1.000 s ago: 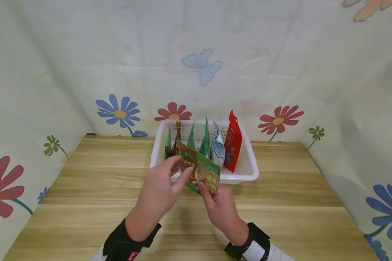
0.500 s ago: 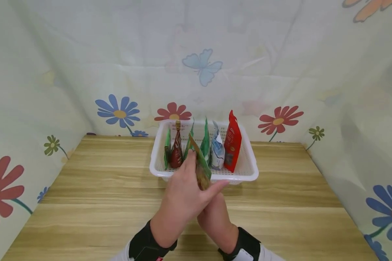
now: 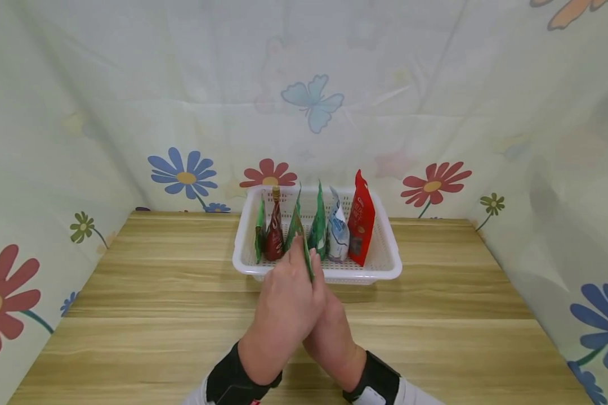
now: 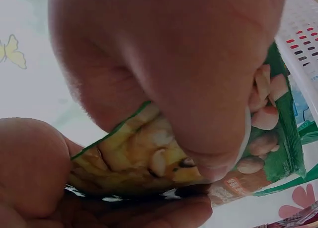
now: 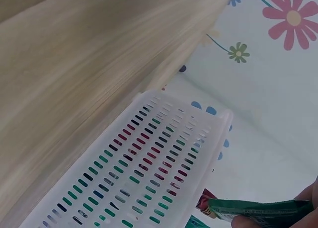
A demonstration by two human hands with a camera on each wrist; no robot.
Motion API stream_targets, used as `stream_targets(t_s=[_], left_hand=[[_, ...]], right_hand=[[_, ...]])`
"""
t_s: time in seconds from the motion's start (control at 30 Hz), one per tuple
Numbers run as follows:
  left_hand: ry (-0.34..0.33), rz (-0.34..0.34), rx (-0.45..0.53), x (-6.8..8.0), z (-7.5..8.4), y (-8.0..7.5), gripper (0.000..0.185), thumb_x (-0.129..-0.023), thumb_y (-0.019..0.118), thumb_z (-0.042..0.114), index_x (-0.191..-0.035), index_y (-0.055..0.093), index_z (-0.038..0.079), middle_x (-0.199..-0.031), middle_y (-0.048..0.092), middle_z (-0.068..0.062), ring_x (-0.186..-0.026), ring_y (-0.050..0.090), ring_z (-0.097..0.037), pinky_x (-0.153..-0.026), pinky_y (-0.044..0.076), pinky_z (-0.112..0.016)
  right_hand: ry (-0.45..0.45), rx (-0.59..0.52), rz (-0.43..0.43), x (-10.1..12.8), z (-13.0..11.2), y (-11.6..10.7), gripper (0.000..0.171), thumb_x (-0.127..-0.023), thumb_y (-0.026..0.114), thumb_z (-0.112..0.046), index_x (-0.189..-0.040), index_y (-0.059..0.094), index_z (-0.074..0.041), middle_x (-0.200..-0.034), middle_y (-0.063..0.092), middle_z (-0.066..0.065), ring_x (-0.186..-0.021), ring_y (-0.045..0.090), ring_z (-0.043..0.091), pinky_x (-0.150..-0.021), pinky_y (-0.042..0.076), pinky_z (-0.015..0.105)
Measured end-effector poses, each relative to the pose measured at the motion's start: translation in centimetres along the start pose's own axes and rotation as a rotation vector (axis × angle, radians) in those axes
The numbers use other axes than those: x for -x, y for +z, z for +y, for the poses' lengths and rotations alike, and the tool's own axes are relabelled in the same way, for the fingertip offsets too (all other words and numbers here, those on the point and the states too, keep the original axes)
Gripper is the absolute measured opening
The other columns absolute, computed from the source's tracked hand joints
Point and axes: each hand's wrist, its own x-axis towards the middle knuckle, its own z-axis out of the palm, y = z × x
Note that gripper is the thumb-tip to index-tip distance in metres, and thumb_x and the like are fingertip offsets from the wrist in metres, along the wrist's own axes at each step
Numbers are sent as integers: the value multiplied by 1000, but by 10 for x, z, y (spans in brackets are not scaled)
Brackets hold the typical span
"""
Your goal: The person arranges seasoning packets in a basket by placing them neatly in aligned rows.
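Note:
A green snack packet point(image 3: 309, 264) with a food picture point(image 4: 271, 138) is held edge-on just in front of a white slotted basket point(image 3: 387, 270). My left hand point(image 3: 296, 270) grips it from the left, thumb and fingers on its two faces. From the right and below, my right hand point(image 3: 329, 318) pinches its lower part, and the two hands touch. The right wrist view shows the packet's green edge point(image 5: 258, 208) beside the basket wall point(image 5: 149, 163). Several packets stand upright in the basket: green ones point(image 3: 318, 228), a dark red one point(image 3: 273, 233), a white-blue one point(image 3: 337, 230) and a red one point(image 3: 362, 219).
The basket stands at the back middle of a wooden table point(image 3: 132, 292). Flower-print cloth point(image 3: 182, 112) closes the table in behind and on both sides. Bare wood lies to the left and right of my hands.
The packet has turned from face-on to edge-on and moved toward the basket. My left hand has closed in against my right hand, and both have shifted forward.

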Motion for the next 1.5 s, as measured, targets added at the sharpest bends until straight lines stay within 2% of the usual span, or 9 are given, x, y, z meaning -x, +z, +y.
stream_targets(t_s=[0.13, 0.23, 0.33, 0.47, 0.63, 0.8, 1.17, 1.3, 1.5], left_hand=[[-55, -56, 11, -2, -2, -2, 51, -103, 59, 21, -141, 49, -13, -133, 65, -28, -113, 69, -43, -88, 59, -52], [-87, -84, 8, -3, -4, -5, 51, -105, 56, 25, -142, 50, -11, -133, 65, -27, -116, 68, -43, -90, 58, -53], [-88, -86, -6, -3, -7, -7, 51, -106, 55, 26, -141, 50, -11, -130, 66, -29, -115, 68, -42, -90, 58, -53], [-67, -71, -7, -3, -13, -10, 49, -102, 62, 19, -137, 52, -13, -126, 68, -29, -112, 69, -43, -88, 59, -52], [-21, -28, -19, -4, -23, -13, 47, -98, 68, 12, -134, 54, -14, -120, 70, -30, -105, 72, -43, -83, 61, -50], [56, 33, -47, -4, -32, -14, 43, -97, 68, 10, -131, 56, -14, -117, 72, -27, -99, 74, -40, -78, 62, -47], [150, 110, -103, -3, -42, -14, 34, -96, 67, 4, -124, 59, -13, -106, 74, -26, -85, 76, -37, -69, 62, -44], [146, 110, -88, -2, -44, -14, 31, -97, 65, 5, -123, 60, -12, -106, 74, -26, -83, 76, -37, -68, 62, -45], [146, 117, -75, -1, -48, -13, 28, -99, 62, 6, -121, 61, -11, -101, 75, -24, -81, 76, -35, -66, 61, -43]], right_hand=[[63, -104, -18, -2, -2, 3, 89, -81, 78, 5, -155, 30, 9, -160, 43, 18, -145, 47, 29, -119, 35, 29], [115, -250, 15, 0, -2, 6, 97, -80, 80, 7, -159, 24, 3, -163, 38, 17, -146, 46, 29, -118, 31, 24], [140, -372, 40, 3, -2, 8, 99, -79, 83, 5, -160, 26, 2, -163, 37, 19, -143, 49, 30, -114, 36, 25], [125, -417, 26, 4, -2, 7, 97, -79, 84, 3, -158, 28, 4, -162, 39, 21, -140, 53, 32, -106, 49, 35], [94, -459, -36, 3, 1, 5, 97, -80, 86, -4, -158, 28, 3, -161, 41, 20, -138, 55, 31, -102, 52, 40], [37, -472, -94, 4, 13, 4, 100, -78, 91, -19, -158, 33, 0, -159, 45, 17, -141, 52, 30, -107, 50, 42], [-17, -422, -136, 0, 67, -4, 79, -68, 97, -23, -137, 62, -5, -145, 61, 13, -134, 58, 32, -107, 49, 53], [7, -350, -165, -3, 88, -7, 70, -68, 97, -28, -127, 69, -4, -135, 67, 15, -124, 64, 32, -100, 55, 49], [130, -209, -364, -3, 117, -4, 62, -75, 92, -35, -125, 71, -7, -125, 72, 12, -113, 69, 30, -94, 58, 46]])
